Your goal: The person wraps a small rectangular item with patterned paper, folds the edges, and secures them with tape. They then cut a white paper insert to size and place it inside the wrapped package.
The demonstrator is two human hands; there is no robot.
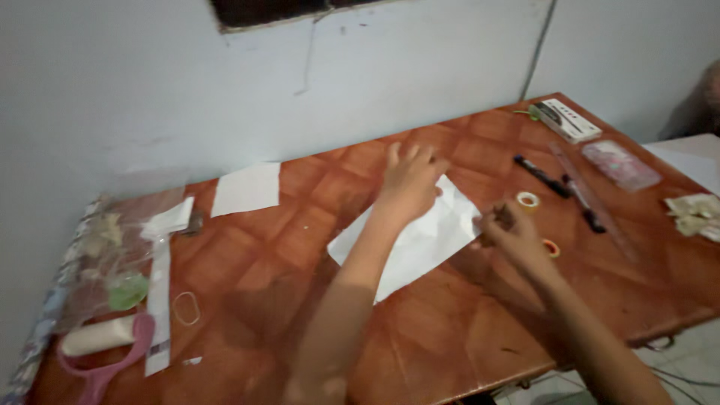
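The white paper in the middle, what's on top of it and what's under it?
The left hand lies flat on the white paper. The right hand touches its right edge. Around it the brown table shows. Anything directly beneath the sheet is covered.

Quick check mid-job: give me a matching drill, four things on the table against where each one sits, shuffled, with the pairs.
Things:
1. white paper sheet
2. pink-handled scissors
3. black marker
4. rubber band

Places:
A. near left corner of the table, beside a white roll
B. under the left hand
C. far right, beyond the right hand
D. bare wood, right of the long white strip

Pairs: 1-B, 2-A, 3-C, 4-D
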